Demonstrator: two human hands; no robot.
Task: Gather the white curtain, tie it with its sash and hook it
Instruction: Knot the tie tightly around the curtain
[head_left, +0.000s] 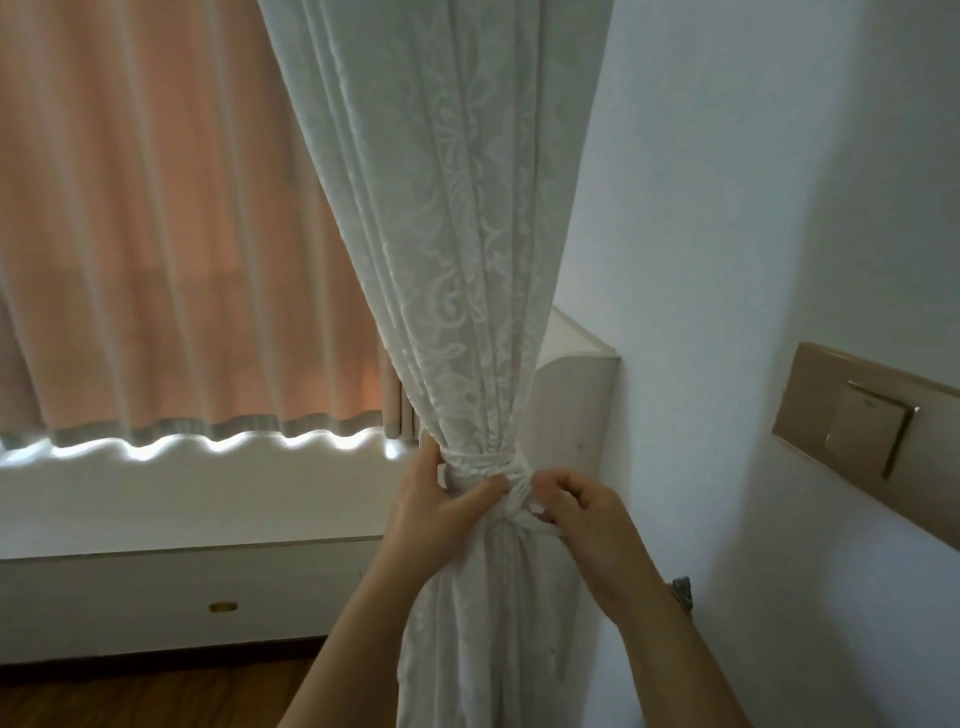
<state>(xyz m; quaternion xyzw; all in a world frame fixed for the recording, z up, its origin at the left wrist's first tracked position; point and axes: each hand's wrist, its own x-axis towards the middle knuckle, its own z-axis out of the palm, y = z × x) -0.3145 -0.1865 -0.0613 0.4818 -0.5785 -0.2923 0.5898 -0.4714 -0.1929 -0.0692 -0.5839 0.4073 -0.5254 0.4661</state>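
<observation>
White sheer curtain (457, 234) with a woven floral pattern hangs from the top of the view and narrows downward to a tight waist low in the middle, then falls loose again to the bottom edge. It hangs just beside the pale blue-white wall (727, 208) on the right. A white cloth sash (483, 462) is wound in several turns around that waist, with a twisted knot on its right side.

The left grip (436, 499), a bare hand, is closed around the curtain at the waist. Its thumb lies across the front just below the sash and its fingers reach round the far side. The right grip (587, 514), also bare, has its fingers curled in tight and pinches the sash at the knot. Both forearms rise from the bottom edge, one on each side of the curtain.

Behind the curtain to the left hangs a peach pleated drape (156, 234), with bright daylight showing under its hem. Below it runs a low white cabinet (156, 587) with a small brass pull (223, 606), standing on a brown wooden floor (130, 696). A pale boxed corner unit (576, 395) stands between curtain and wall. On the wall are a beige switch plate (867, 431) and, near the right forearm, a small grey metal fitting (683, 590); what it is I cannot tell.
</observation>
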